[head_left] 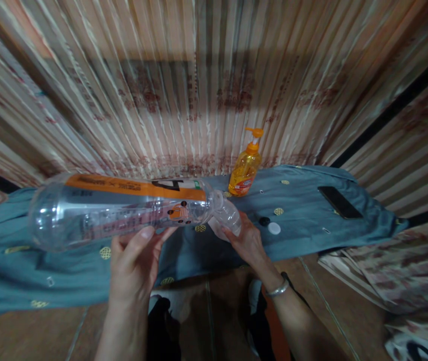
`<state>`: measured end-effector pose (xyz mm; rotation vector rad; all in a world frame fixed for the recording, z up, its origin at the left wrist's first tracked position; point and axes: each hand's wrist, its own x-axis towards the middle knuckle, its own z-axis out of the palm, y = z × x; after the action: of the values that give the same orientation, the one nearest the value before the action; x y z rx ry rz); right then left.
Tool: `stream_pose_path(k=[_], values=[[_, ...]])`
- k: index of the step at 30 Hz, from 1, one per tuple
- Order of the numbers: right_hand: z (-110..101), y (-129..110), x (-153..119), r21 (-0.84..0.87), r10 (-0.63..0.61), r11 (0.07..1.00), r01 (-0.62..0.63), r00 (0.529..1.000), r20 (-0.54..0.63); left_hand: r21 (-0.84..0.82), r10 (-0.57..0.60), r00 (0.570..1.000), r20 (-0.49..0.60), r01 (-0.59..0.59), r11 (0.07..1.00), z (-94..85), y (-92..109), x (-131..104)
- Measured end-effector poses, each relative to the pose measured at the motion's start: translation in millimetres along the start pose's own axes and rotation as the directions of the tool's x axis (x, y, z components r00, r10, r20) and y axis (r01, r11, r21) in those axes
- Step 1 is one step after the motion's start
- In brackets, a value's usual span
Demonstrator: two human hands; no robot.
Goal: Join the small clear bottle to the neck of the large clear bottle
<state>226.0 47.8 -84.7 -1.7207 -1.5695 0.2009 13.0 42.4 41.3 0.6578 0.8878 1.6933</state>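
In the head view, my left hand is closed around the underside of a big clear plastic bottle with an orange and grey label. The bottle lies nearly level above the cloth, its neck toward the right. My right hand grips a small clear plastic bottle, tilted downward to the right. The necks of the two bottles meet; whether one sits inside the other I cannot tell. No liquid is plain to see in either bottle. Fingers of my right hand are partly hidden behind the small bottle.
A pump bottle of yellow-orange liquid stands at the back of the blue-green cloth. A black cap and a white cap lie right of my right hand. Farther right lies a dark phone. A striped curtain hangs behind.
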Motion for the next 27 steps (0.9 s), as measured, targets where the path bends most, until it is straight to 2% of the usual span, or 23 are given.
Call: stream_pose_path(k=[27], values=[[-1.7, -2.9, 0.4, -0.005, 0.025, 1.0, -0.025, 1.0, 0.009, 0.005, 0.001, 1.0, 0.029, -0.001, 1.0, 3.1, 0.3, -1.1]])
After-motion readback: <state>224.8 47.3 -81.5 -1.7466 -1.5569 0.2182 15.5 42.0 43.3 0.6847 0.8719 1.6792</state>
